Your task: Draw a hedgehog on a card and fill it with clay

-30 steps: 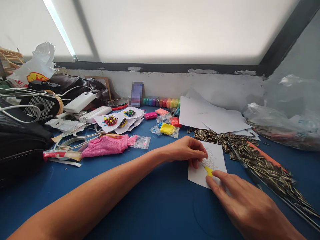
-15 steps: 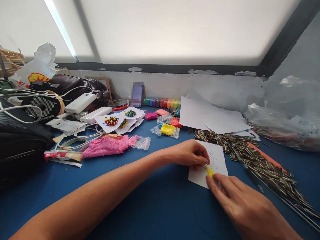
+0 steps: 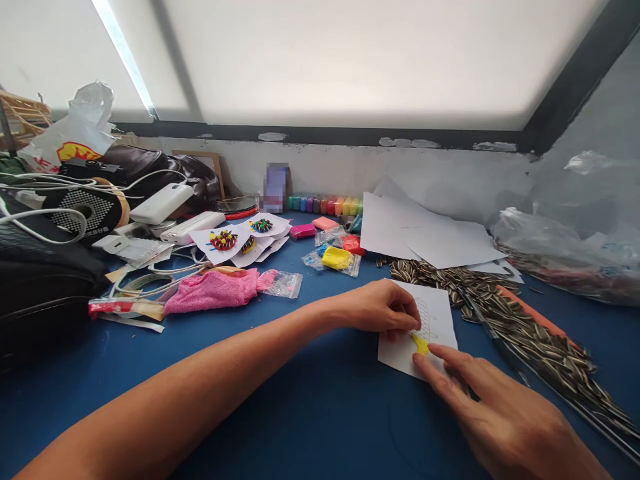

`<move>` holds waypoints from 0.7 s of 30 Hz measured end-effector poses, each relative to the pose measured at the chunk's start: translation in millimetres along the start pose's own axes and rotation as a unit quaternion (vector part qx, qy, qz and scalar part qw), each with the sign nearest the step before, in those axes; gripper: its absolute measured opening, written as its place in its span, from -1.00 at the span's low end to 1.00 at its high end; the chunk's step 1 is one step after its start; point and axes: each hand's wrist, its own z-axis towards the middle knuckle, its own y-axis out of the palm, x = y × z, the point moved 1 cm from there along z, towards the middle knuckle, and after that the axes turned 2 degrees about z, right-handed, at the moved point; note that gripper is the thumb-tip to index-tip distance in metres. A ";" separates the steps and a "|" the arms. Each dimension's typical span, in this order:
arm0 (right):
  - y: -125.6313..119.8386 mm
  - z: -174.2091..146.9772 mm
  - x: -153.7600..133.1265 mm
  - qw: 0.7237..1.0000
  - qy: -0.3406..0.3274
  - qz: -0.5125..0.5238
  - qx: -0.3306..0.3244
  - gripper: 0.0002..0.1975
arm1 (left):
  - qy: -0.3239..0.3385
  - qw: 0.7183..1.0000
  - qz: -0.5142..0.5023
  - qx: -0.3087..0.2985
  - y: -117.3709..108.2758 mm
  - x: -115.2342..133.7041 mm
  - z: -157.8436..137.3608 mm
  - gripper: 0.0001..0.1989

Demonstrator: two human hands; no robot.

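Note:
A small white sheet of paper [image 3: 445, 313] with a pencil drawing of rows of little scales lies on the blue table. Over its left part, my left hand [image 3: 393, 310] is closed in a pinch, its fingertips at the narrow upper end of a piece of yellow modelling clay [image 3: 421, 345]. My right hand [image 3: 493, 400] is at the paper's lower right. Its thumb and index finger are apart beside the clay's wide end, and its other fingers are partly hidden. Sunflower seeds [image 3: 540, 343] lie in a long heap right of the paper.
Beyond the hands lie an opened yellow clay pack [image 3: 337, 258], a pink cloth [image 3: 215, 290] and finished seed pictures [image 3: 223, 241]. Blank sheets [image 3: 425, 230] lean at the back. A plastic bag [image 3: 565, 257] stands right; a black bag [image 3: 45, 287], cables and power banks crowd the left.
My right thumb and index finger have spread apart and drawn slightly away from the yellow clay. My left hand has stayed almost still.

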 end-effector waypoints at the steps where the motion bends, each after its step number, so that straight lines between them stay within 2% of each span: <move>1: 0.9 -0.4 -0.2 1.000 0.007 0.002 0.005 -0.55 | 0.000 1.000 0.001 -0.001 -0.1 0.0 0.0 -0.93; 5: 0.7 3.3 -1.2 1.000 0.000 -0.014 -0.020 -0.54 | 0.005 1.000 0.010 -0.002 -0.8 0.1 -0.2 -0.94; 11: -3.6 13.0 -0.7 0.999 -0.009 -0.046 -0.015 -0.55 | 0.002 1.000 0.018 -0.001 -0.9 0.1 -0.6 -0.93; 18: -0.9 8.4 -0.2 0.998 -0.020 -0.049 -0.041 -0.55 | 0.011 1.000 0.024 -0.004 -0.7 -2.1 0.3 -0.92; 21: -1.0 7.7 0.1 0.999 -0.010 -0.041 -0.020 -0.59 | 0.008 1.000 0.028 -0.004 -0.3 -1.8 0.2 -0.93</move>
